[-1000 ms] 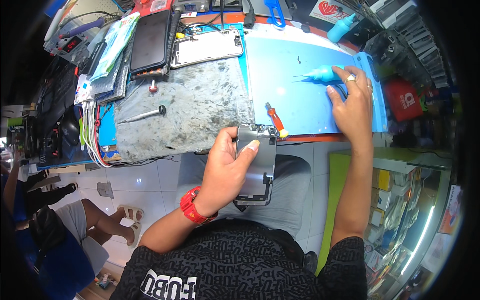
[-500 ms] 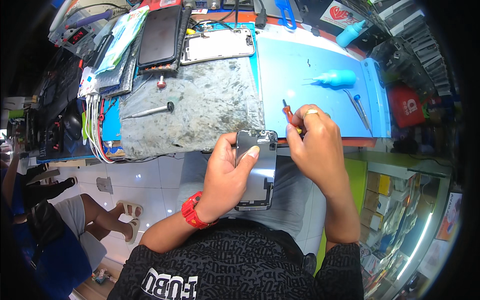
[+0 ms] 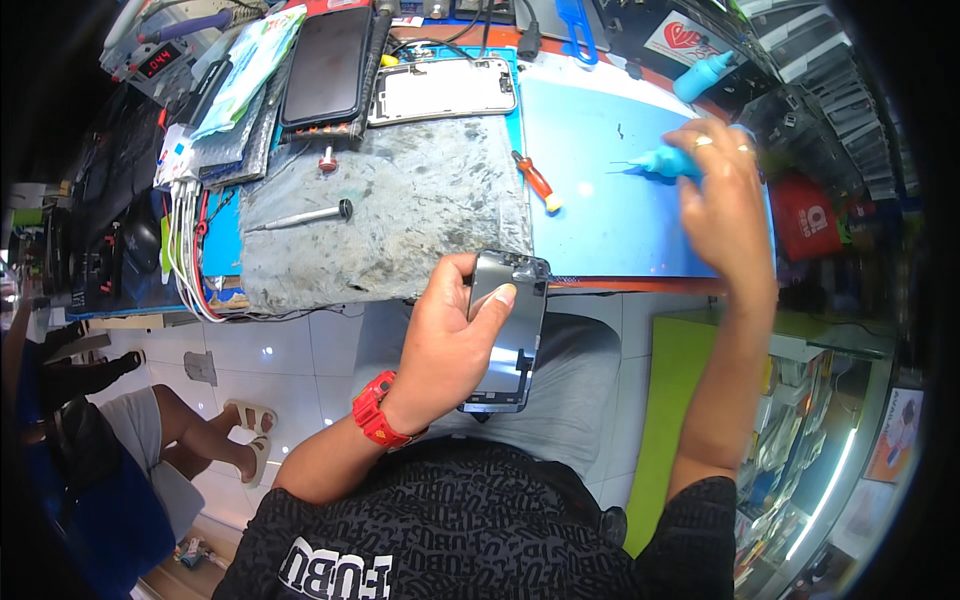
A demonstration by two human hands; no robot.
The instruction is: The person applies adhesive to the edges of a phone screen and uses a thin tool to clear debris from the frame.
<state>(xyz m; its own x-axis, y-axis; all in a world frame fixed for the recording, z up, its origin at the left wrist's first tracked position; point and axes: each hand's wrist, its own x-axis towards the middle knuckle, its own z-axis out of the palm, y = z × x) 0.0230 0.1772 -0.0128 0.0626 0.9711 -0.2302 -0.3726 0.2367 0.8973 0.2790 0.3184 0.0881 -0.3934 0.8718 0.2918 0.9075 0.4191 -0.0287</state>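
Observation:
My left hand (image 3: 450, 335) holds a phone display panel (image 3: 512, 335), its metal back upward and the thumb lying across it, over my lap. My right hand (image 3: 728, 200) is at the right side of the blue mat (image 3: 620, 235), fingers closed round the body of a light-blue needle-tip bottle (image 3: 662, 162). The bottle lies on its side with its thin needle pointing left; the hand hides its back end. A small red-handled screwdriver (image 3: 538, 185) rests on the mat's left edge, beside the stained grey cloth (image 3: 400, 200).
On the cloth lie a slim screwdriver (image 3: 300, 215) and a small red-and-silver piece (image 3: 327, 160). Behind are a dark phone (image 3: 325, 70), a white phone frame (image 3: 445, 90) and another blue bottle (image 3: 703, 75). White cables (image 3: 188, 240) hang at the left; a person's legs (image 3: 200, 435) show beyond.
The red screwdriver has left my right hand and now lies on the mat. That hand has moved right and farther away, onto the bottle. My left hand keeps the display panel, slightly shifted.

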